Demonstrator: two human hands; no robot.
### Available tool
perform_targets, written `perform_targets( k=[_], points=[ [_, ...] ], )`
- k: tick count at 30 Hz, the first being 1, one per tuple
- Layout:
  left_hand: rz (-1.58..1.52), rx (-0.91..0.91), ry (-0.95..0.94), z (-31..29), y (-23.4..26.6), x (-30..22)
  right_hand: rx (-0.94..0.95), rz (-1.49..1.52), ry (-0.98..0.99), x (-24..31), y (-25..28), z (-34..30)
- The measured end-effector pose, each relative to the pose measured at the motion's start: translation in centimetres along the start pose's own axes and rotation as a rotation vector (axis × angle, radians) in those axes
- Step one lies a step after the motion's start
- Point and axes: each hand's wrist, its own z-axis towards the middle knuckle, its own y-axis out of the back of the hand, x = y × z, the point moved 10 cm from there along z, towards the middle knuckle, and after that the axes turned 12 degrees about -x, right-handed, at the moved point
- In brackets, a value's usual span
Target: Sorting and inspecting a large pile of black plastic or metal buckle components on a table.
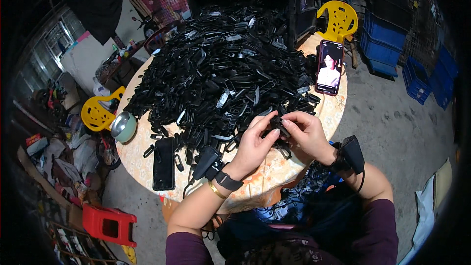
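A small black piece, dark and plastic-looking, its full shape partly hidden, sits between the fingertips of both hands. The left hand pinches it from one side, thumb and forefinger nearly together; the right hand pinches the other side, fingers curled in. Just beyond the fingers spreads a heap of black pieces.

The plastic pieces are black, the tablecloth cream with an orange floral pattern, the chairs yellow, the stool red, the crates blue, the sleeves deep purple, the bangle gold, and the bowl pale green.
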Motion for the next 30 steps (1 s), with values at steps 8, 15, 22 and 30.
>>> perform_targets(
  k=[8,15,22,30],
  points=[
    [-0.106,-0.044,0.127,0.0,0.8,1.9,0.001,-0.031,0.095,1.0,0.1,-0.1],
    [-0.247,-0.092,0.268,-0.6,0.3,2.9,-0.108,-0.269,0.488,4.2,0.1,-1.2],
    [-0.352,0.033,0.274,-0.1,0.4,1.4,0.154,-0.368,0.086,2.0,-0.7,-0.9],
    [-0.144,0.126,0.040,-0.4,0.0,-0.9,0.106,-0.298,0.351,3.9,-0.8,-2.2]
  ],
)
